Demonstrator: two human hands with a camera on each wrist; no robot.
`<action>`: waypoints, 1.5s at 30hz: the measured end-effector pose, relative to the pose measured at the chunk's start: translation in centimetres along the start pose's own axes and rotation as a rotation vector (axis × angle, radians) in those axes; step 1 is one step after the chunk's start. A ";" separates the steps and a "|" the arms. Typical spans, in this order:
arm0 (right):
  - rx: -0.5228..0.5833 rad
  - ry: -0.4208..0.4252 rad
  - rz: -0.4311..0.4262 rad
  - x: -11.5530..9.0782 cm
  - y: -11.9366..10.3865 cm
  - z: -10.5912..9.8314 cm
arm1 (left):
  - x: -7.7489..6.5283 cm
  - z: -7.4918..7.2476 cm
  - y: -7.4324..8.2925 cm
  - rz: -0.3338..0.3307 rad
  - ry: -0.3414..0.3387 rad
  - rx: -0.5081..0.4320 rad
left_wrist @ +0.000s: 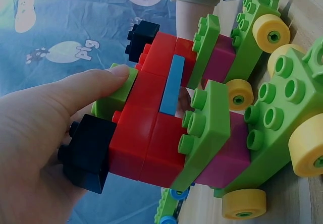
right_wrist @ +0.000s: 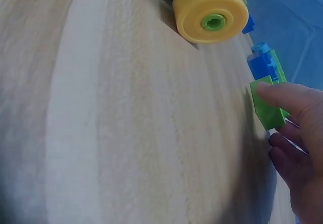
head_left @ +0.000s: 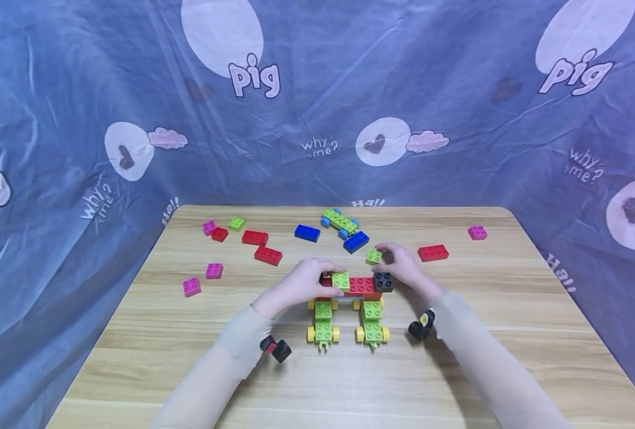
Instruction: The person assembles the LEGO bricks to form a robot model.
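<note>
In the middle of the table stands a toy brick build with red bricks (head_left: 361, 285) on top of two green wheeled bases (head_left: 372, 329) with yellow wheels. My left hand (head_left: 308, 281) grips a light green brick (left_wrist: 112, 99) on top of the red bricks, its thumb along the brick's side. One black brick (left_wrist: 87, 153) sits at the near end in the left wrist view, another black brick (head_left: 383, 282) at the right end. Beyond that end, my right hand (head_left: 403, 266) pinches a loose light green brick (right_wrist: 266, 103) between thumb and fingers.
Behind the build lie blue bricks (head_left: 356, 242) and a green car base (head_left: 340, 222) with blue wheels. Red bricks (head_left: 268, 256) and pink bricks (head_left: 214, 271) are scattered at left. At right are a red brick (head_left: 433, 252) and a pink brick (head_left: 477, 233).
</note>
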State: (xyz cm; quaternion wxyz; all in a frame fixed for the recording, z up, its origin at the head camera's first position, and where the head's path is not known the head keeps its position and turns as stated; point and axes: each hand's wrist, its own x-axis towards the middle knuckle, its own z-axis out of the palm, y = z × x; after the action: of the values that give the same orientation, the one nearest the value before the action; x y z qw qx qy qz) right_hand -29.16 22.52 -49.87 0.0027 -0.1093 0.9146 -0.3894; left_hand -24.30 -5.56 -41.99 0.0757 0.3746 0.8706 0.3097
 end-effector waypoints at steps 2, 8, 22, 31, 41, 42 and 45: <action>-0.012 0.002 -0.008 0.1 0.1 0.1 | 0.0 0.0 0.0 -0.001 0.001 0.001; -0.048 0.006 -0.021 0.4 0.3 0.3 | 0.1 0.1 -0.2 0.003 0.006 -0.004; -0.039 0.002 -0.005 0.4 -0.1 0.2 | 0.1 0.2 -0.1 0.003 0.011 -0.013; 0.036 0.030 0.019 -0.7 -1.5 -0.8 | 0.0 0.3 -0.1 0.001 0.016 -0.008; 0.046 0.061 -0.024 -1.8 -4.7 -3.3 | 0.1 0.3 -0.2 0.006 0.019 -0.010; 0.047 0.060 -0.030 -1.9 -5.2 -3.5 | 0.1 0.3 -0.2 0.008 0.020 -0.012; 0.062 0.050 -0.048 -2.1 -6.2 -4.0 | 0.1 0.3 -0.3 0.015 0.021 -0.009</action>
State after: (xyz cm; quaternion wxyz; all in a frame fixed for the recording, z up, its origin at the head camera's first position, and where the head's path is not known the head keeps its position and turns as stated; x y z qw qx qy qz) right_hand -26.25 21.63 -42.78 -0.0262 -0.1212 0.8990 -0.4200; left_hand -24.42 -5.49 -42.38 0.0661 0.3774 0.8672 0.3181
